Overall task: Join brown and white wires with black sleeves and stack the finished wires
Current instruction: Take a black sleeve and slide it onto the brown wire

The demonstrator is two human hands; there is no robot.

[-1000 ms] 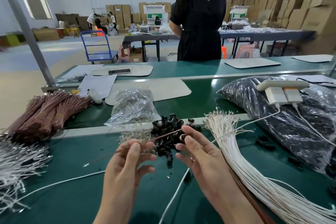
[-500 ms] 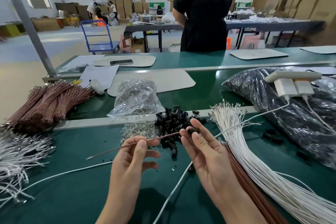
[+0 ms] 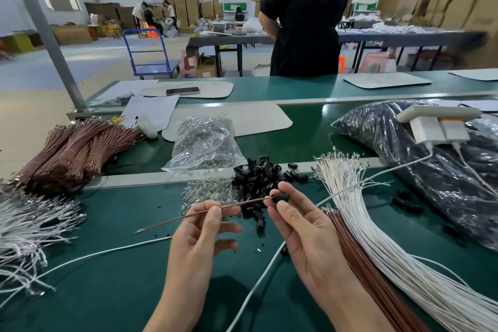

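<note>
My left hand (image 3: 200,234) pinches a thin brown wire (image 3: 175,219) between thumb and forefinger, its metal tip pointing left. The wire's right end meets a black sleeve (image 3: 280,198) that my right hand (image 3: 301,232) pinches at the fingertips. A white wire (image 3: 350,187) runs from the sleeve off to the right. Behind the hands lies a pile of loose black sleeves (image 3: 258,178) beside a heap of small metal terminals (image 3: 207,193). A fan of white wires (image 3: 377,224) with brown wires (image 3: 358,256) under it lies at the right.
Bundled brown wires (image 3: 72,151) and a mass of white wires (image 3: 29,226) lie at the left. A clear bag (image 3: 204,143) sits mid-table, a large black bag (image 3: 420,148) with a power strip (image 3: 436,121) at right. A person in black (image 3: 304,16) stands across the green table (image 3: 107,291).
The brown wire's right end has come up to the black sleeve in my right hand, and both hands have risen slightly. The view has tilted a little.
</note>
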